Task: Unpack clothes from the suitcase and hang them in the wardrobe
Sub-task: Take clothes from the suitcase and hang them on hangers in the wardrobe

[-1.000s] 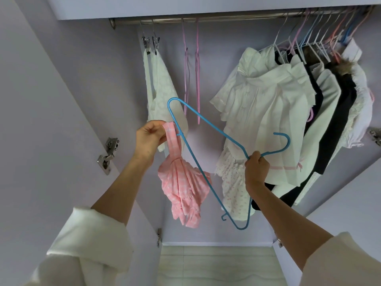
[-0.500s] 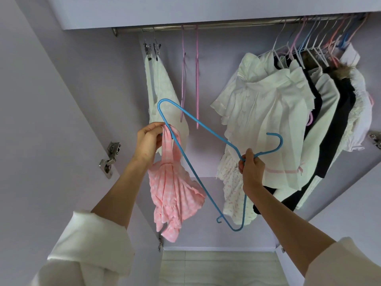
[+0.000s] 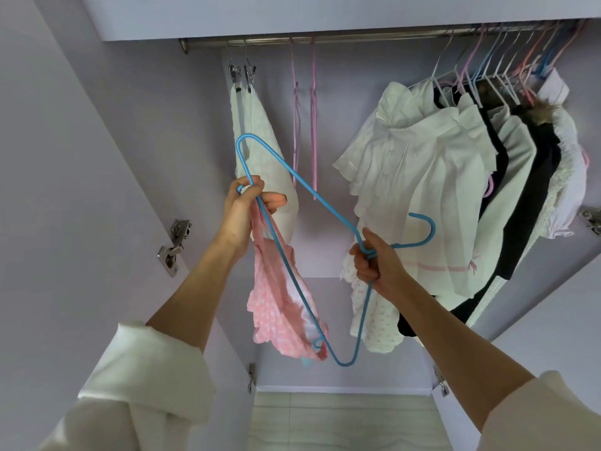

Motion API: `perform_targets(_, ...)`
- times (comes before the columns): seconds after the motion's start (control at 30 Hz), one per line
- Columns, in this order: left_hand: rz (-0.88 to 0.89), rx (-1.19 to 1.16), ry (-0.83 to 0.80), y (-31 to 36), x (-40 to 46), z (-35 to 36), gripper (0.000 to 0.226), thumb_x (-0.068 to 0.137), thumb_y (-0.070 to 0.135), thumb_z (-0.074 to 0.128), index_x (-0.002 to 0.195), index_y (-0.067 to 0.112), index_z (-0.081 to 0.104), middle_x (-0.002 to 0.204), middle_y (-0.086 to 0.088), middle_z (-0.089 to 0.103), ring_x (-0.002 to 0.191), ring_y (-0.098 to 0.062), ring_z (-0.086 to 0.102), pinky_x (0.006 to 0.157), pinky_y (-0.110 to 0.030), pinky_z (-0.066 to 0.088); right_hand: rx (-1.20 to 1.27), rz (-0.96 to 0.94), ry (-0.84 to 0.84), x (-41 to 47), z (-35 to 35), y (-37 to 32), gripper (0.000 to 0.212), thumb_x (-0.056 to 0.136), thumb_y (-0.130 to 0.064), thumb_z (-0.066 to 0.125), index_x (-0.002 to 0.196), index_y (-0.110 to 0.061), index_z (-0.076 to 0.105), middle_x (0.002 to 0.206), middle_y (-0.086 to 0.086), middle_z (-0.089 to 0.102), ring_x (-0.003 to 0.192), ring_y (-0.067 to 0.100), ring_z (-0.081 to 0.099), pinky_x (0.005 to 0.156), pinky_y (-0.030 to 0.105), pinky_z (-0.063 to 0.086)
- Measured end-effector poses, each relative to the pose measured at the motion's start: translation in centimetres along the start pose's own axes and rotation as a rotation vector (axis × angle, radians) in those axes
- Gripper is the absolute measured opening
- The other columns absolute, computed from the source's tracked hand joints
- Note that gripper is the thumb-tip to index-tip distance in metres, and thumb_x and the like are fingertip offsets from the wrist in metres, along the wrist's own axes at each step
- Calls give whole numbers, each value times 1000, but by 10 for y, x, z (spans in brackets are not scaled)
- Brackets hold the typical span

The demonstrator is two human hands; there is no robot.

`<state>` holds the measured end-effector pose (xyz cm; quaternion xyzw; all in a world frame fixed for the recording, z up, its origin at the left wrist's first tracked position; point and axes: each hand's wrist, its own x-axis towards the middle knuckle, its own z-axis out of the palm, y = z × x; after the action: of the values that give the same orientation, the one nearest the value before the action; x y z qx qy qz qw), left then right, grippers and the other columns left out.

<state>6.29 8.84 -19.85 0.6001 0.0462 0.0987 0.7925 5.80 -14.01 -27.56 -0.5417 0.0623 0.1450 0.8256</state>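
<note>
I hold a blue wire hanger [image 3: 312, 203] tilted in front of the open wardrobe. My right hand [image 3: 377, 262] grips it at the neck, just below its hook. My left hand [image 3: 247, 209] pinches the strap of a small pink patterned garment [image 3: 279, 304] against the hanger's upper left arm. The garment dangles below that hand, lying along the hanger's lower bar. The wardrobe rail [image 3: 357, 39] runs across the top.
A white garment [image 3: 260, 151] hangs from clip hangers at the rail's left. Two empty pink hangers [image 3: 305, 125] hang in the middle. White and black clothes [image 3: 455, 177] crowd the right. Open doors with hinges [image 3: 174, 245] flank both sides.
My left hand has closed around the hanger's arm together with the pink strap. The hanger has shifted left and lower, and the garment now lies along its bar.
</note>
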Motion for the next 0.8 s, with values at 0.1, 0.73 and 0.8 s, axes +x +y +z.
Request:
perform_targets(0.1,0,65,14,-5,-2,-4,6,98,28,43,100,23,45,95,-7,70,94,-22,65,83,-29,48,-29,-41,68,2,3,-9,41,99,-27,41,60,-14,34,33,-6,37,24,3,23,28,12,18)
perform_targets(0.73,-801,478,257,-125,-57,-79,42,87,4,46,127,-4,45,117,-20,56,103,-33,59,95,-46,48,101,-88,124,0,47,-22,43,99,-34,40,61,-13,38,32,-7,35,25,4,22,30,16,18)
perform_targets(0.8,-877,260,139,-120,-65,-71,34,89,-3,41,121,-8,49,104,-23,63,87,-33,67,83,-47,54,87,-108,162,2,50,-16,40,99,-32,41,63,-13,38,33,-7,36,25,4,23,30,16,19)
